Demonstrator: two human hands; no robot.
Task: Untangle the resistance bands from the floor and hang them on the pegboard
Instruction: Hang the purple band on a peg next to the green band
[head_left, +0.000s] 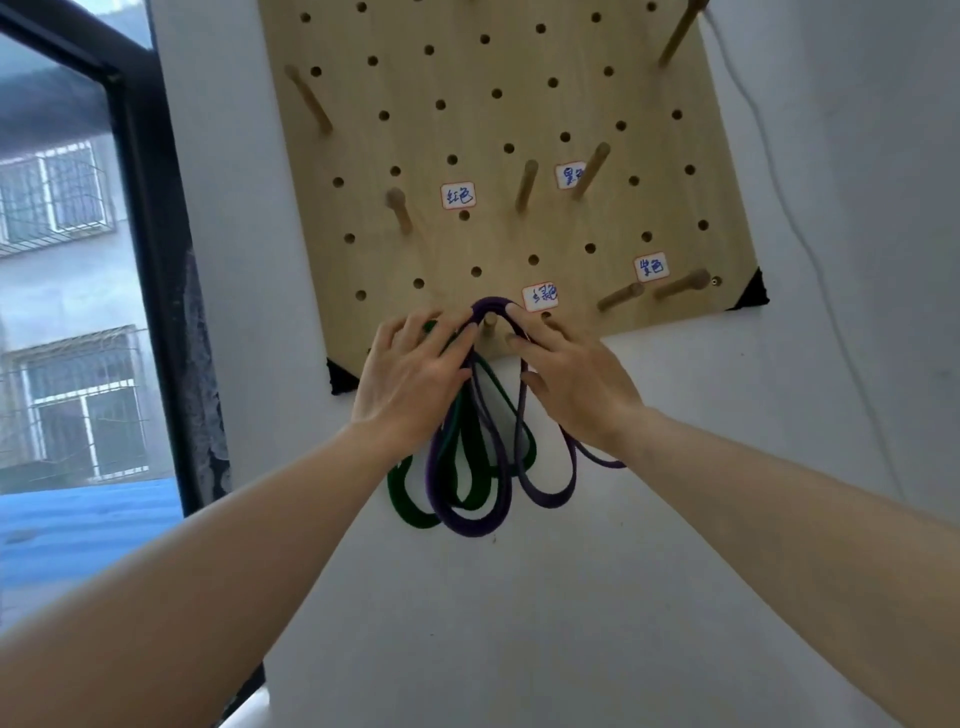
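Forearms stretch up at the wall, pegboard filling the space above the hands. Purple band hangs in loops below both hands, green band dangling under the left. Left hand and right hand, close together, each pinch the purple band's top over the short peg between them.

Head view, single wide-angle camera: you face the white wall from near, looking slightly upward at the pale wooden pegboard in the upper frame; a dark-framed window borders your left.
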